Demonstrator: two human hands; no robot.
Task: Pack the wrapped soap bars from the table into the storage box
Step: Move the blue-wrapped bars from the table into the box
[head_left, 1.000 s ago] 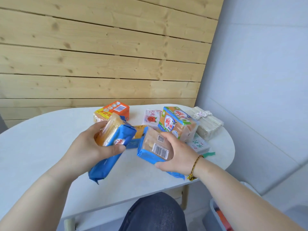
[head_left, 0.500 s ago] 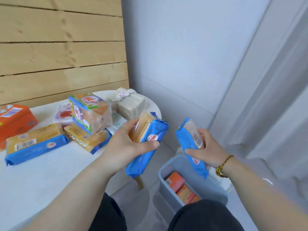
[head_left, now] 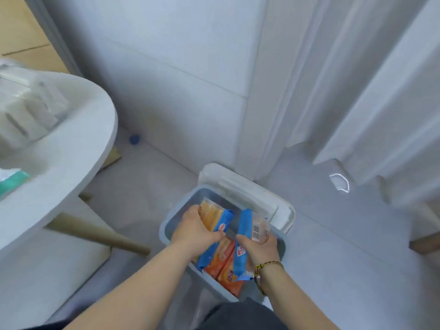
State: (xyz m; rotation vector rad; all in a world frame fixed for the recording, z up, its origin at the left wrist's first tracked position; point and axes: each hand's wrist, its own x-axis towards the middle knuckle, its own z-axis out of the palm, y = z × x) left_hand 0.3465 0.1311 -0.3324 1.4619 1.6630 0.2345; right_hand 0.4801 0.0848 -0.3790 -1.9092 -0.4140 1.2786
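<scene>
two blue soap bars (head_left: 215, 231) (held), two orange (head_left: 220, 262)

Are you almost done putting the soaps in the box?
Partly. Some orange soaps already lie in the grey box on the floor. The left hand and the right hand each hold a blue soap, left one, right one, just over the box, not let go yet. The table shows only blurry packs at its edge, so I cannot count what is left.

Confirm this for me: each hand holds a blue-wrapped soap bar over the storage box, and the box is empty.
Not empty. The head view shows orange packs already lying in the storage box, below the blue-wrapped soap bars held by the left hand and right hand.
</scene>
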